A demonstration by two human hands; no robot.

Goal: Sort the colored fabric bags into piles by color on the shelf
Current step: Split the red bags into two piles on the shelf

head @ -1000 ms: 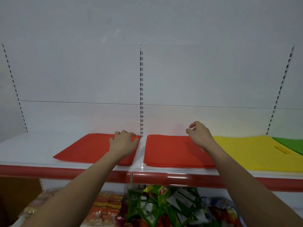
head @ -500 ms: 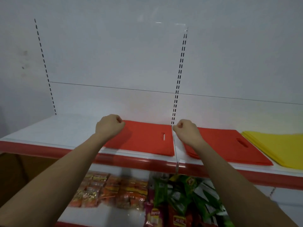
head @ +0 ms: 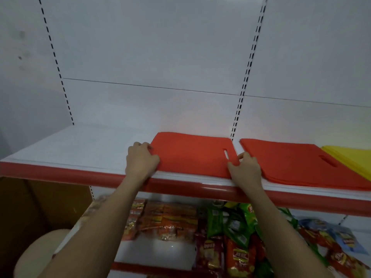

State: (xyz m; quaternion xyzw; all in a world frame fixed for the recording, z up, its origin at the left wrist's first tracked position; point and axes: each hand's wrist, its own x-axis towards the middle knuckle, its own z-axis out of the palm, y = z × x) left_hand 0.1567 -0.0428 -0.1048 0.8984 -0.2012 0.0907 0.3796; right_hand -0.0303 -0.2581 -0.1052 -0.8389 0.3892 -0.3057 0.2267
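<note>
Now both hands hold one red fabric bag [head: 192, 155] flat on the shelf [head: 84, 149]: left hand [head: 141, 159] grasping its nine-o'clock edge, right hand [head: 246, 169] pinching its three-o'clock corner, likely to square it beside the red pile [head: 297, 163].

- A single head-worn view looks forward and slightly down at a shop shelf [head: 84, 149] from close range, at arm's length.
- It faces the white back panel [head: 152, 57] nearly square on; the panel fills the upper half.
- Both forearms enter from the near bottom edge, reaching to the left hand [head: 140, 159] and right hand [head: 246, 169] at mid-frame.
- The lower shelf of snack packets [head: 172, 219] shows beneath, near the bottom.
- The wide lens bends the upright slotted rails [head: 244, 81].
</note>
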